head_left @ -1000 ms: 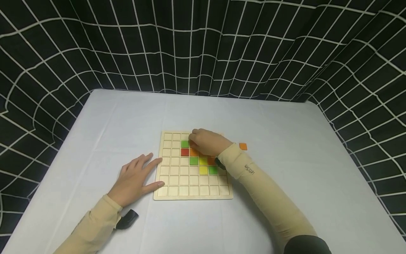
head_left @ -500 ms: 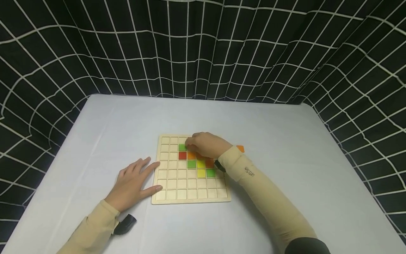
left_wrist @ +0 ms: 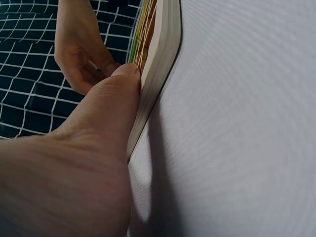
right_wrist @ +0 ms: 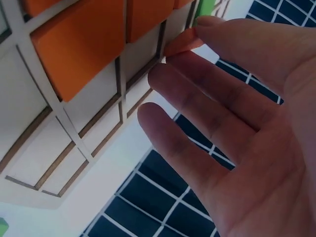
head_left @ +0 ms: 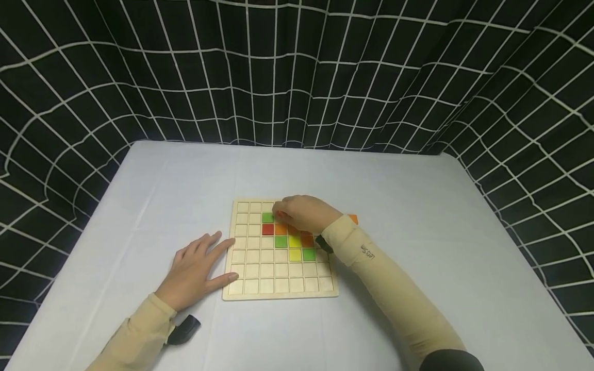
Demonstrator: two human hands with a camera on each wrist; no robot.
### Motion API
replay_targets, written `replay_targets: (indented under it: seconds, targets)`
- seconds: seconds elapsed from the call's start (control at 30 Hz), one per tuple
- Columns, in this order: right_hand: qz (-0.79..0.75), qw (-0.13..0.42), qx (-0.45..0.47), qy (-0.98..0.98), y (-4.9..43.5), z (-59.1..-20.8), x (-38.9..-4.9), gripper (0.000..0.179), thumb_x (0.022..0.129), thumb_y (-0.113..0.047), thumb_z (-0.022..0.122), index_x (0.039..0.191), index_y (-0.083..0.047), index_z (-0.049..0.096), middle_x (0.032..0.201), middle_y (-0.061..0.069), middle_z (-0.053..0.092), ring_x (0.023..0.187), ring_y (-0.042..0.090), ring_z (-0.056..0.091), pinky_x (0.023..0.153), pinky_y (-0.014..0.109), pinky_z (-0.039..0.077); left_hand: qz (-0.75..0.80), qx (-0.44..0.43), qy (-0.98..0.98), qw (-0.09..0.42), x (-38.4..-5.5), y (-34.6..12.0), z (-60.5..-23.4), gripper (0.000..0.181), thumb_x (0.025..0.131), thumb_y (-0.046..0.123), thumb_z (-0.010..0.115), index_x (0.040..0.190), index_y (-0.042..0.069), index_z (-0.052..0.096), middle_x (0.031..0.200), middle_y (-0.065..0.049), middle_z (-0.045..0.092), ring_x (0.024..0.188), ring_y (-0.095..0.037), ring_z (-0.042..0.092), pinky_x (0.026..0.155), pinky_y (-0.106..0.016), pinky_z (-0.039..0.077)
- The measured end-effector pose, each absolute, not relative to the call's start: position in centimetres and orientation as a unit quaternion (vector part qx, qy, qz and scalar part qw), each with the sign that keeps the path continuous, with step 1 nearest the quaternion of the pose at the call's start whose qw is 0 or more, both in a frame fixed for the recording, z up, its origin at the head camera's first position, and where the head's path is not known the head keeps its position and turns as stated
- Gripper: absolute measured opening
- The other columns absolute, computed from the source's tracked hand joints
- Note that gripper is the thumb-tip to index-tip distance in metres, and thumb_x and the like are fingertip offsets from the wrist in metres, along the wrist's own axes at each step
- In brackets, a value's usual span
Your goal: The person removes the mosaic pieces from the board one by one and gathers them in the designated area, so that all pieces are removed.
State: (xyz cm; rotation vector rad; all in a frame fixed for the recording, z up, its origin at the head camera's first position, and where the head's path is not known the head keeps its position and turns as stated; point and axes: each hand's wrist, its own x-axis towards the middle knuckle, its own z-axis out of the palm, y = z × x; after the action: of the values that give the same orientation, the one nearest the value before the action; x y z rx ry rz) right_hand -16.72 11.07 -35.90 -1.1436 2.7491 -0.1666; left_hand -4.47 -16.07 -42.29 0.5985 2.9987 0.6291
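A square wooden grid board point(head_left: 260, 286) lies on the table, with green, red, orange and yellow tiles in some of its cells. My right hand point(head_left: 306, 212) is over the board's far part. Its thumb and index finger pinch a small red-orange tile point(right_wrist: 183, 43), held tilted at a cell; the other fingers extend beside it. Just left of these fingertips is a green tile point(head_left: 267, 217), with a red tile point(head_left: 267, 230) below it. My left hand point(head_left: 192, 268) rests with spread fingers at the board's left edge, its thumb and index fingertip touching the rim.
A loose orange tile point(head_left: 353, 219) lies on the white table point(head_left: 408, 206) right of the board, partly behind the right sleeve. A dark wrist device point(head_left: 184, 330) sits under the left wrist. Black cloth with a white grid point(head_left: 278, 77) hangs behind and beside the table.
The head view has shifted slightly. My right hand stays at nearly the same cell, and red now shows between its fingers. The left hand keeps its place at the board's edge.
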Motion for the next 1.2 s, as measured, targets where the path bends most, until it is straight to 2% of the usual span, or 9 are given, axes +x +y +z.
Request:
replay_targets:
  seconds: [0.33, 0.57, 0.7, 0.8, 0.93, 1.03, 1.2]
  targets:
    - [-0.084, 0.098, -0.356, 0.925, 13.6, -34.3, -17.0, 0.010, 0.092, -0.019, 0.066, 0.102, -0.017, 0.063, 0.088, -0.004, 0.057, 0.078, 0.014, 0.054, 0.076, 0.026, 0.048, 0.207, 0.192, 0.959, 0.007, -4.3, -16.0, -42.3, 0.073, 0.085, 0.062, 0.059, 0.145, 0.024, 0.041, 0.150, -0.013, 0.035, 0.136, -0.039, 0.031, 0.097, -0.061, 0.030]
    - [-0.097, 0.112, -0.290, 0.946, 17.2, -33.1, -16.9, 0.010, 0.094, -0.010, 0.061, 0.102, -0.014, 0.064, 0.087, -0.001, 0.056, 0.080, 0.016, 0.054, 0.071, 0.027, 0.048, 0.202, 0.191, 0.960, 0.006, -4.3, -15.9, -42.3, 0.073, 0.085, 0.063, 0.058, 0.144, 0.024, 0.041, 0.150, -0.013, 0.036, 0.135, -0.039, 0.032, 0.096, -0.061, 0.031]
    - [-0.119, 0.146, -0.238, 0.953, 19.6, -33.1, -16.8, 0.013, 0.094, -0.011, 0.060, 0.107, -0.014, 0.063, 0.092, 0.001, 0.057, 0.067, 0.017, 0.058, 0.063, 0.027, 0.050, 0.200, 0.193, 0.961, 0.003, -4.3, -15.9, -42.1, 0.072, 0.085, 0.062, 0.058, 0.144, 0.025, 0.041, 0.150, -0.013, 0.036, 0.135, -0.040, 0.032, 0.096, -0.061, 0.031]
    - [-0.125, 0.165, -0.203, 0.957, 21.3, -33.2, -16.8, 0.015, 0.094, -0.012, 0.060, 0.109, -0.014, 0.062, 0.092, 0.002, 0.057, 0.062, 0.017, 0.059, 0.064, 0.029, 0.051, 0.202, 0.194, 0.960, 0.003, -4.4, -15.9, -42.1, 0.072, 0.085, 0.062, 0.058, 0.144, 0.025, 0.040, 0.150, -0.013, 0.036, 0.135, -0.040, 0.032, 0.096, -0.061, 0.031]
    - [-0.095, 0.139, -0.196, 0.966, 23.1, -33.5, -16.5, 0.016, 0.092, -0.011, 0.063, 0.107, -0.014, 0.064, 0.087, 0.000, 0.059, 0.076, 0.017, 0.056, 0.075, 0.032, 0.049, 0.201, 0.194, 0.960, 0.002, -4.4, -15.9, -42.1, 0.072, 0.085, 0.062, 0.059, 0.144, 0.025, 0.041, 0.149, -0.013, 0.036, 0.135, -0.040, 0.032, 0.096, -0.061, 0.031]
    - [-0.075, 0.117, -0.203, 0.969, 24.2, -33.7, -16.1, 0.022, 0.091, -0.010, 0.063, 0.113, -0.009, 0.062, 0.090, 0.001, 0.062, 0.084, 0.018, 0.057, 0.080, 0.035, 0.051, 0.201, 0.195, 0.960, 0.002, -4.3, -15.9, -42.0, 0.072, 0.085, 0.061, 0.059, 0.144, 0.024, 0.041, 0.149, -0.013, 0.036, 0.134, -0.040, 0.033, 0.096, -0.061, 0.031]
    - [-0.067, 0.117, -0.182, 0.974, 25.6, -34.2, -15.4, 0.032, 0.093, -0.010, 0.062, 0.123, -0.003, 0.054, 0.098, 0.007, 0.065, 0.091, 0.022, 0.060, 0.087, 0.040, 0.050, 0.199, 0.195, 0.960, 0.002, -4.3, -15.9, -42.0, 0.071, 0.085, 0.061, 0.059, 0.144, 0.024, 0.041, 0.149, -0.013, 0.036, 0.134, -0.040, 0.033, 0.095, -0.061, 0.032]
